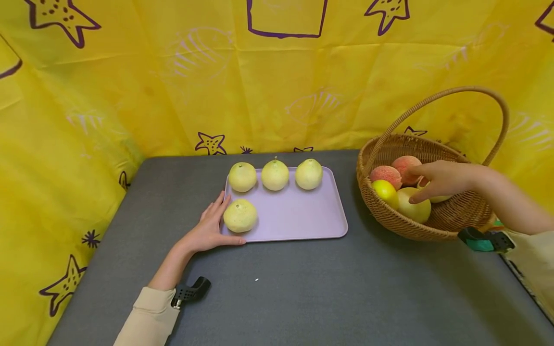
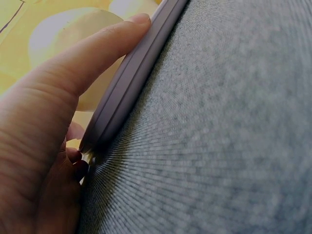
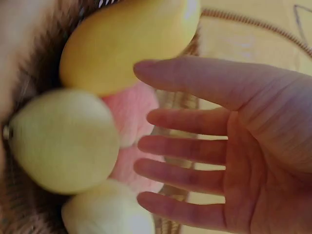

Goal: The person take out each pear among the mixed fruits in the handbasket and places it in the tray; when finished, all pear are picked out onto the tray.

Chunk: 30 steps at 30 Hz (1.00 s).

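1. Currently, your left hand [image 1: 209, 230], left of centre in the lower half of the frame, lies extended along the tray's corner, thumb on the near rim; it touches the edge without clenching.
2. The lilac tray [image 1: 298, 211] sits mid-frame. Its near row has just one pale fruit [image 1: 240, 216], at the left, with bare surface to the right.
3. At the frame's right, your right hand [image 1: 450, 178] reaches over the wicker basket [image 1: 385, 219], fingers straight and apart, grasping nothing; whether the thumb touches any fruit, you cannot tell.
4. Below it are two more pale fruits [image 1: 414, 205] [image 3: 109, 212], with a bright yellow fruit [image 1: 385, 192] and two peaches [image 1: 386, 176] [image 1: 405, 166] beside them.
5. The tray's far row has three pale fruits [image 1: 242, 177] [image 1: 274, 175] [image 1: 309, 174]. So you look partway along: four placed, two of that kind left.
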Each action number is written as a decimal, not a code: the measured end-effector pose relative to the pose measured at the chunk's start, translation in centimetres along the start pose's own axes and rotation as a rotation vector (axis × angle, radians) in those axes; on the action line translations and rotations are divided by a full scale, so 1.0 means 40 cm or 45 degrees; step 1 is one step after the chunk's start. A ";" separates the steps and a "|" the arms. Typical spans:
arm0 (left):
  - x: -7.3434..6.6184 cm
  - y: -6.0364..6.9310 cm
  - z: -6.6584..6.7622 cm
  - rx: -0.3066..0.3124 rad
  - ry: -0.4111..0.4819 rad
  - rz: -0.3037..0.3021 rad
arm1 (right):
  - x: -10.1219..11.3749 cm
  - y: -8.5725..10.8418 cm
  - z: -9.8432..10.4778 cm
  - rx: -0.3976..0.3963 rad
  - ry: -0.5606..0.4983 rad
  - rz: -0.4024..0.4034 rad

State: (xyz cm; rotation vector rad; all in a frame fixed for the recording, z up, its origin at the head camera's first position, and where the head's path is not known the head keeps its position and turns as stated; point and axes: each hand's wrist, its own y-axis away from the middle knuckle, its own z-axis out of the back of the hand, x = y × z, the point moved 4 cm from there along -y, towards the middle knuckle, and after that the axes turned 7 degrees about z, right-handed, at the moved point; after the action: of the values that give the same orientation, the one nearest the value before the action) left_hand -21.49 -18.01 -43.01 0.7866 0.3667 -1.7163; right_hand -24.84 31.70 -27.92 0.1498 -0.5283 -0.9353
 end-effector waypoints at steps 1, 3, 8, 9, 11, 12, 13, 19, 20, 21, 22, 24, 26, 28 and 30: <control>0.000 0.000 0.000 0.001 -0.002 0.000 | -0.006 -0.003 -0.001 0.029 -0.016 -0.011; 0.000 0.001 -0.001 0.002 -0.003 0.002 | -0.019 -0.009 -0.002 0.075 -0.022 -0.015; 0.002 0.001 -0.002 0.000 -0.001 0.005 | -0.040 -0.025 -0.001 0.136 -0.019 -0.011; 0.003 0.000 -0.002 0.000 0.000 0.006 | -0.043 -0.028 -0.002 0.153 -0.018 -0.003; 0.003 0.001 -0.003 0.000 0.001 0.005 | -0.047 -0.034 -0.006 0.200 -0.050 0.015; 0.003 0.000 -0.003 -0.001 0.002 0.004 | -0.049 -0.036 -0.008 0.219 -0.063 0.017; 0.003 0.001 -0.003 0.000 0.002 0.003 | -0.051 -0.038 -0.011 0.234 -0.081 0.027; 0.001 0.000 -0.003 0.001 0.003 -0.004 | -0.059 -0.043 -0.022 0.256 -0.126 0.003; 0.002 -0.001 -0.003 0.000 0.003 -0.004 | -0.060 -0.043 -0.024 0.256 -0.126 -0.002; 0.002 -0.001 -0.002 -0.002 0.003 -0.005 | -0.060 -0.044 -0.024 0.252 -0.130 -0.003; 0.002 -0.001 -0.002 -0.003 0.003 -0.004 | -0.061 -0.045 -0.025 0.250 -0.133 -0.001; 0.002 -0.002 -0.001 -0.003 0.005 -0.004 | -0.061 -0.047 -0.027 0.253 -0.145 -0.007; 0.002 -0.002 -0.001 -0.003 0.004 -0.004 | -0.061 -0.049 -0.031 0.261 -0.162 -0.012; 0.002 -0.001 -0.002 -0.002 0.005 -0.003 | -0.060 -0.053 -0.036 0.286 -0.171 -0.003; 0.002 -0.001 -0.002 -0.002 0.005 -0.003 | -0.057 -0.058 -0.041 0.325 -0.161 0.010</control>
State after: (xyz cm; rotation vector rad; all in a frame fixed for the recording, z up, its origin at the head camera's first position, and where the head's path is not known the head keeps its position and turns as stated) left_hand -21.50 -18.00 -43.11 0.7892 0.3718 -1.7170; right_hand -26.79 31.96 -30.98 0.3201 -0.7645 -0.8709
